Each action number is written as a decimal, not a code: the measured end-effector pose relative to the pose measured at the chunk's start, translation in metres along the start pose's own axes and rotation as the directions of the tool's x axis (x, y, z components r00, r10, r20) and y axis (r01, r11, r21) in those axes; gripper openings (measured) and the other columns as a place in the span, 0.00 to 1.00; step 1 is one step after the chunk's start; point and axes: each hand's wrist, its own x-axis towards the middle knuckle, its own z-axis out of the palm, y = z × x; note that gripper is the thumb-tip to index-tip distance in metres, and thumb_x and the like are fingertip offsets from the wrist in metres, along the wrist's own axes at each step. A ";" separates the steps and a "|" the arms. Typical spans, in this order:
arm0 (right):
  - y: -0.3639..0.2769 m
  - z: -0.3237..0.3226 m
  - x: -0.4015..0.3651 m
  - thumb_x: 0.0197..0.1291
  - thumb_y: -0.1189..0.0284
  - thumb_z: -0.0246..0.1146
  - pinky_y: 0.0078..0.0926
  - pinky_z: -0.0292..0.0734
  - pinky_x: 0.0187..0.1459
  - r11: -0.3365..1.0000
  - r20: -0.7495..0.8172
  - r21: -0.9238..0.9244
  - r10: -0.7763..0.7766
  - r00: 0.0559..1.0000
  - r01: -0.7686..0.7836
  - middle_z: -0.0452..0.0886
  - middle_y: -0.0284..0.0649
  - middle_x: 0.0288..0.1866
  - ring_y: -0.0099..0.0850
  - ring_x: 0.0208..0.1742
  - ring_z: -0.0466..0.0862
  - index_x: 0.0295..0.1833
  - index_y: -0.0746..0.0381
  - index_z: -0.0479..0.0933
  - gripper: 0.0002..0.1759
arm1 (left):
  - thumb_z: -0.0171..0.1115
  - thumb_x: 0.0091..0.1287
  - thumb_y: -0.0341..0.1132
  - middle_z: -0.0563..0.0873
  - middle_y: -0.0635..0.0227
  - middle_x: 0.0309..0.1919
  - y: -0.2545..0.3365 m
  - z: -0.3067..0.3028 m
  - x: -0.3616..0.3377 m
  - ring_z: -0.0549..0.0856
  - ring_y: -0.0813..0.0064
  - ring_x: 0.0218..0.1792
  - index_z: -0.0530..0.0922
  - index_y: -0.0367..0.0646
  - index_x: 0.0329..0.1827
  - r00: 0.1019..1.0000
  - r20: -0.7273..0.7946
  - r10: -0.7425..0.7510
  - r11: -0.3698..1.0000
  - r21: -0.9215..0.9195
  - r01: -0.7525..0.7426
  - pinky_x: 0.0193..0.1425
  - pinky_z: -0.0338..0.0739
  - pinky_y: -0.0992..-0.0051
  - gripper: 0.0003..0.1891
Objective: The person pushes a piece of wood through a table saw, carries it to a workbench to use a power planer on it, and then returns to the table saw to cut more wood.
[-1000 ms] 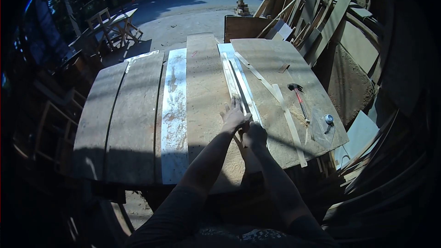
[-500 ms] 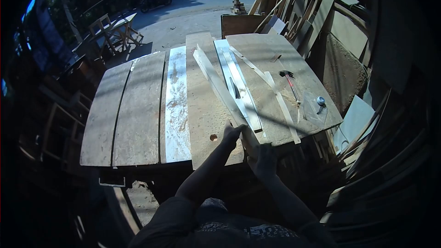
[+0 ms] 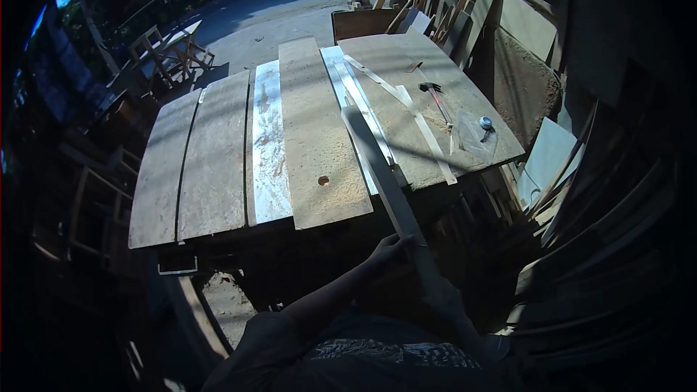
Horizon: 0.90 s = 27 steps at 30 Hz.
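A long wooden board (image 3: 383, 174) slants from the bench toward my body, its far end over the pale metal strip and its near end past the bench edge. My left hand (image 3: 396, 246) is closed around its left side. Deep in shadow, my right hand (image 3: 443, 297) grips the near end. Beyond the board, thin wood strips (image 3: 423, 127) lie on the worktable (image 3: 323, 94). A claw hammer (image 3: 438, 100) with a red-and-black handle rests to their right. Near the right corner, a small round tape measure (image 3: 486, 123) sits on a clear plastic bag (image 3: 475, 144).
Sawdust (image 3: 341, 167) is scattered around a hole (image 3: 324, 181) in the tabletop. A white-stained plank (image 3: 270, 145) lies left of it. Wood offcuts (image 3: 472, 22) lean at the right, beside a pale panel (image 3: 549, 163). A small table (image 3: 170, 43) stands far left near the road.
Both hands have drawn the board back toward my body and rightward, its far end lower in view. The board now covers where a dark pointed blade showed. The camera view has shifted.
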 end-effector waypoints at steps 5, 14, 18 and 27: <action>-0.008 -0.008 -0.049 0.53 0.48 0.67 0.46 0.77 0.47 0.966 0.048 0.016 0.257 0.965 -0.258 0.82 0.54 0.46 0.52 0.49 0.82 0.53 0.64 0.74 0.32 | 0.53 0.70 0.60 0.81 0.64 0.36 -0.062 0.025 0.004 0.82 0.75 0.38 0.75 0.34 0.57 0.990 -0.052 -0.133 0.984 0.113 0.138 0.42 0.78 0.73 0.33; -0.039 -0.033 -0.051 0.61 0.50 0.61 0.48 0.76 0.41 0.955 -0.112 -0.051 0.286 0.952 -0.293 0.82 0.56 0.41 0.55 0.44 0.82 0.45 0.65 0.76 0.26 | 0.49 0.70 0.64 0.82 0.62 0.41 -0.086 0.044 0.037 0.83 0.72 0.38 0.75 0.35 0.57 0.974 -0.012 -0.228 0.973 0.033 0.228 0.43 0.79 0.71 0.35; -0.034 -0.019 -0.045 0.64 0.52 0.59 0.48 0.76 0.41 0.931 -0.164 0.106 0.362 0.918 -0.348 0.82 0.54 0.38 0.55 0.42 0.82 0.44 0.65 0.77 0.23 | 0.46 0.71 0.63 0.83 0.62 0.40 -0.066 0.050 0.047 0.83 0.71 0.36 0.75 0.37 0.57 0.973 0.031 -0.228 0.972 -0.053 0.229 0.41 0.80 0.71 0.34; 0.034 0.045 -0.053 0.68 0.55 0.51 0.52 0.76 0.43 1.000 -0.209 -0.020 0.009 0.978 -0.014 0.82 0.58 0.42 0.60 0.46 0.80 0.55 0.60 0.75 0.22 | 0.56 0.67 0.52 0.78 0.54 0.54 0.022 0.018 -0.012 0.78 0.57 0.54 0.74 0.38 0.56 0.955 -0.211 0.206 0.560 0.827 0.062 0.55 0.72 0.58 0.25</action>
